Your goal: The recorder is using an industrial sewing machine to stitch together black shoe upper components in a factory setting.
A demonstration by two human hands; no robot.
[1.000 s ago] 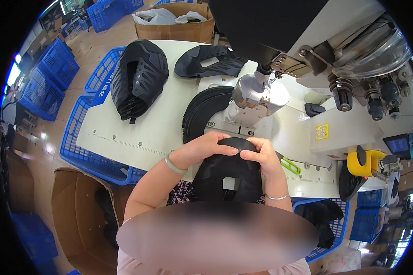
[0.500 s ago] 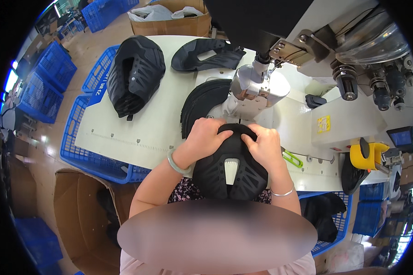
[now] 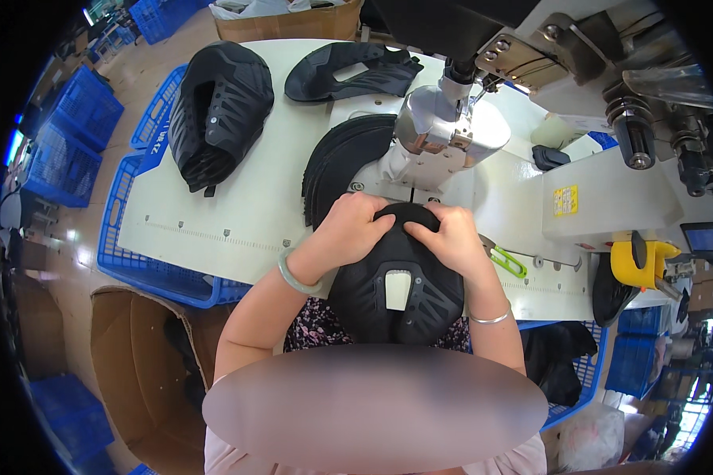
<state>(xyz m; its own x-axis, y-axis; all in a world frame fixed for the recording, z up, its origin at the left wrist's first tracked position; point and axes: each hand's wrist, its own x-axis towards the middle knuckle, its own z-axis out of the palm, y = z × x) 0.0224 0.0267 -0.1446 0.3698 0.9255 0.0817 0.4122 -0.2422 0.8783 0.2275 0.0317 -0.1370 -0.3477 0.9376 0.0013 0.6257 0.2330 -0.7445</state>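
Just in front of the white sewing machine's arm (image 3: 428, 150), I hold a black shoe upper (image 3: 356, 297) with both hands. My left hand (image 3: 347, 229) pinches its far rounded end from the left, thumb on top. On the opposite side of that end, my right hand (image 3: 450, 241) grips it the same way, with the fingers partly hidden behind the edge. The upper's near part hangs toward my lap, and a pale patch shows through its opening. Beside the machine arm lies a pile of curved black pieces (image 3: 318, 170).
A stack of black uppers (image 3: 242, 99) and a flatter upper (image 3: 313, 75) lie on the white table (image 3: 245, 210). Green-handled snips (image 3: 509, 263) rest right of my right hand. Blue crates (image 3: 158, 269) and a cardboard box (image 3: 127, 372) stand below, left. Thread-tension knobs (image 3: 634, 138) hang upper right.
The whole view has shifted slightly. Both hands keep their grip on the upper; my right thumb lies further in over its end, and the opening's near slit looks more closed.
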